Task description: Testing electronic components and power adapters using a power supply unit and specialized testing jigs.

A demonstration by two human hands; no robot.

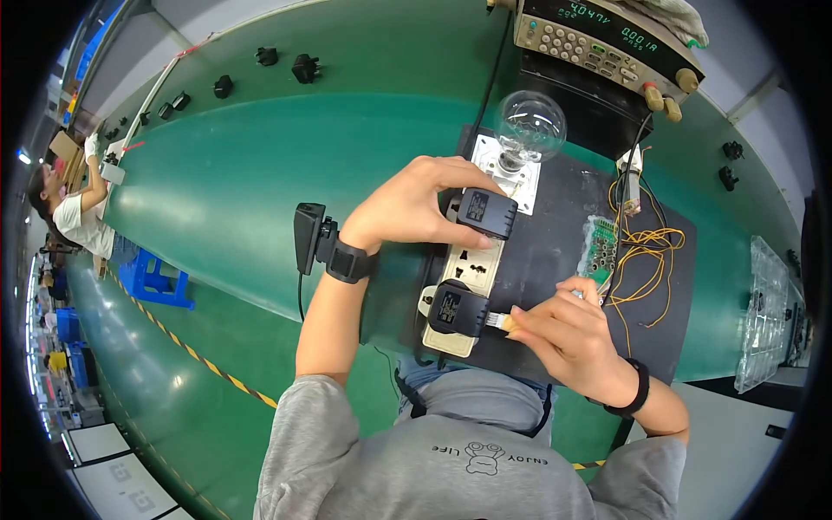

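A cream power strip [472, 270] lies on a dark board in front of me, with two black plug-in power adapters on it. My left hand [420, 204] is closed around the far power adapter [489, 214], thumb on its near side and fingers over the far side. The near power adapter [459, 310] sits at the strip's near end. My right hand [568, 336] pinches a light-coloured USB plug [499, 321], its metal end at the right side of the near adapter. Whether the metal end is inside the port, I cannot tell.
A clear bulb [530, 127] stands on a white base beyond the strip. A bench meter [611, 48] sits on a black box at the back. To the right lie a green circuit board [600, 247] and yellow wires [650, 251]. Several adapters line the far edge; a co-worker [78, 208] is far left.
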